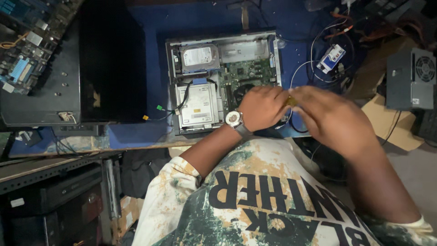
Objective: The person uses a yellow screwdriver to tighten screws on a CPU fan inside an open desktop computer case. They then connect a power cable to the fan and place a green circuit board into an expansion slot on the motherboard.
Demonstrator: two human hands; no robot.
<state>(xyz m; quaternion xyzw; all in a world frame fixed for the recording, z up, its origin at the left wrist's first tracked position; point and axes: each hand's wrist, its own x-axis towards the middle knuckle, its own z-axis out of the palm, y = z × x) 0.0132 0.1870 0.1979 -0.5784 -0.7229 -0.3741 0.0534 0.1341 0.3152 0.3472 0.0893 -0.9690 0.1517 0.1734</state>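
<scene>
- Head view: we're over a desk [136,134] with a blue top, worn pale along its front edge; cluttered workshop around it.
- Open desktop computer case [223,82] lies flat at desk centre, reaching the front edge. Inside: silver hard drive [199,57] at the back left, grey optical drive [196,105] with a white label at the front left, green motherboard [248,73] to the right.
- Left hand [261,107], wristwatch [234,119] on it, closed in a narrow pinch over the case's front right corner.
- Right hand [334,118] meets it, fingers curled; blurred.
- Small yellow thing [290,101] is pinched between both hands; we can't tell what it is.
- Black tower case [73,64] lies at the desk's left end, a bare blue circuit board [22,68] by its far left.
- Small blue-and-white box [331,58] among loose cables near the back right.
- Grey power supply unit [409,78] with a fan grille sits far right, on brown cardboard [387,123].
</scene>
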